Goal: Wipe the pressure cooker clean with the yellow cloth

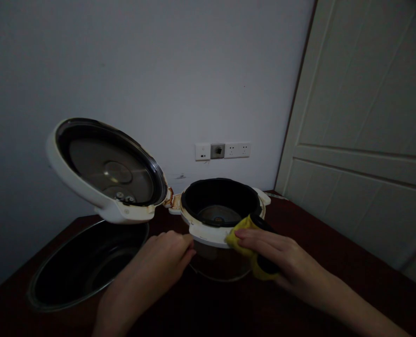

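An electric pressure cooker stands in front of me, with a white rim and a dark round cavity. Its lid is swung up to the left on a stained, rusty-looking hinge. My left hand is closed at the front left of the white rim, thumb and fingers curled against its edge; the exact grip is partly hidden. A yellow cloth is in my right hand, pressed on the front right of the rim. Something black shows beside the cloth, its kind unclear.
A dark inner pot lies at the left on the dark red table, below the raised lid. Behind the cooker is a wall with sockets. A white panelled door rises at the right. The light is dim.
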A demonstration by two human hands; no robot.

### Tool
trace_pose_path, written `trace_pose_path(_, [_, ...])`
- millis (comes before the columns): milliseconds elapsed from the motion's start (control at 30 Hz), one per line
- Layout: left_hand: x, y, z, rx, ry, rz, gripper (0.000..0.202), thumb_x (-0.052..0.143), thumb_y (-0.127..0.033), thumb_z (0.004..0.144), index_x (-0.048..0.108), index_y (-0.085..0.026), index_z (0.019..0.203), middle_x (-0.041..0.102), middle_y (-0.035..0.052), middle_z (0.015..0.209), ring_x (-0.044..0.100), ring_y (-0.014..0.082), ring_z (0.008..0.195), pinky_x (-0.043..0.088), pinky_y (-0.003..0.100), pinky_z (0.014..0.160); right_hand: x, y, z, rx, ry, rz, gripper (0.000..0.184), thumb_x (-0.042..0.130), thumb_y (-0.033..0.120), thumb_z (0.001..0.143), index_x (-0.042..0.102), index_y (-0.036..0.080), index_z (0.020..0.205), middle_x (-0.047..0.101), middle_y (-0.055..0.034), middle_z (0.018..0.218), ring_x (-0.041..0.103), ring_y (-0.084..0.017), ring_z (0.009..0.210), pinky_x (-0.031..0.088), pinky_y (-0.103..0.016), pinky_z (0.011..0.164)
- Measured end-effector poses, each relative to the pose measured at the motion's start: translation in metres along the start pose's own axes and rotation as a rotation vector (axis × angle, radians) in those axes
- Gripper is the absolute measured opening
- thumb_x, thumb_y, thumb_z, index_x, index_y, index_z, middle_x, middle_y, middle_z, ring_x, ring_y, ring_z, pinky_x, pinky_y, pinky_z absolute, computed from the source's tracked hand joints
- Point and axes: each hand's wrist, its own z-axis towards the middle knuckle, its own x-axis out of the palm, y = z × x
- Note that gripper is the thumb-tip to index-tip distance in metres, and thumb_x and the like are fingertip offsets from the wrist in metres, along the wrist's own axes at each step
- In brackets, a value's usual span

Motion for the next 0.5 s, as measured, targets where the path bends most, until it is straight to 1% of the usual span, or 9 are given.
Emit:
trace_pose_path(67, [0.0, -0.003, 0.002, -0.004, 0.005, 0.021, 0.029, 0.038, -0.024, 0.089, 0.066, -0.02, 0.086, 0.071, 0.0064, 0.087, 0.067, 0.0185, 0.076, 0.046, 0.029, 0.067, -0.006, -0.003, -0.006, 0.014, -0.013, -0.018, 0.064, 0.041, -0.003, 0.069, 0.046, 0.017, 0.13, 0.062, -0.0116, 0.124, 0.057, -0.019, 0.117, 0.049, -0.033, 0.097])
trace_pose_path(133, [0.002, -0.003, 0.002, -0.016, 0.031, 0.015, 0.027, 0.04, -0.023, 0.088, 0.067, -0.019, 0.087, 0.071, 0.0067, 0.088, 0.067, 0.0188, 0.077, 0.046, 0.028, 0.066, -0.013, -0.003, -0.005, 0.049, -0.003, -0.036, 0.057, 0.042, -0.002, 0.068, 0.053, 0.017, 0.121, 0.066, -0.0112, 0.115, 0.062, -0.02, 0.109, 0.052, -0.033, 0.092])
trace_pose_path(200, [0.006, -0.003, 0.0, -0.048, 0.061, 0.004, 0.024, 0.044, -0.022, 0.085, 0.067, -0.019, 0.087, 0.071, 0.0077, 0.089, 0.066, 0.0203, 0.079, 0.046, 0.029, 0.066, -0.019, -0.001, 0.002, 0.106, 0.017, -0.053, 0.049, 0.043, -0.001, 0.067, 0.057, 0.017, 0.111, 0.069, -0.0098, 0.102, 0.066, -0.02, 0.096, 0.055, -0.031, 0.082])
trace_pose_path(267, [0.008, -0.001, -0.005, -0.078, 0.084, -0.006, 0.023, 0.046, -0.022, 0.082, 0.068, -0.018, 0.086, 0.07, 0.0087, 0.089, 0.066, 0.0223, 0.08, 0.046, 0.031, 0.067, -0.021, 0.003, 0.014, 0.125, 0.008, -0.06, 0.045, 0.045, 0.0, 0.068, 0.058, 0.017, 0.108, 0.069, -0.0094, 0.098, 0.067, -0.02, 0.089, 0.056, -0.03, 0.075])
trace_pose_path(333, [0.009, 0.001, -0.01, -0.085, 0.09, -0.034, 0.024, 0.046, -0.023, 0.081, 0.069, -0.018, 0.087, 0.07, 0.0089, 0.09, 0.066, 0.0231, 0.081, 0.046, 0.032, 0.068, -0.016, 0.008, 0.03, 0.062, -0.022, -0.059, 0.046, 0.047, 0.001, 0.068, 0.056, 0.015, 0.111, 0.068, -0.0114, 0.104, 0.066, -0.021, 0.094, 0.055, -0.031, 0.078])
trace_pose_path(400, [0.009, 0.003, -0.013, -0.08, 0.085, -0.066, 0.024, 0.046, -0.024, 0.082, 0.069, -0.019, 0.087, 0.07, 0.0087, 0.09, 0.066, 0.0228, 0.08, 0.045, 0.031, 0.065, -0.003, 0.013, 0.049, -0.04, -0.024, -0.056, 0.047, 0.049, 0.003, 0.068, 0.055, 0.012, 0.114, 0.066, -0.0142, 0.111, 0.063, -0.024, 0.102, 0.053, -0.035, 0.085])
trace_pose_path(500, [0.009, 0.005, -0.015, -0.073, 0.072, -0.077, 0.023, 0.046, -0.024, 0.081, 0.069, -0.019, 0.085, 0.071, 0.0089, 0.09, 0.065, 0.0221, 0.077, 0.043, 0.029, 0.061, 0.022, 0.019, 0.073, -0.113, 0.079, -0.068, 0.045, 0.049, 0.003, 0.068, 0.056, 0.009, 0.112, 0.065, -0.0168, 0.114, 0.061, -0.026, 0.106, 0.051, -0.038, 0.089])
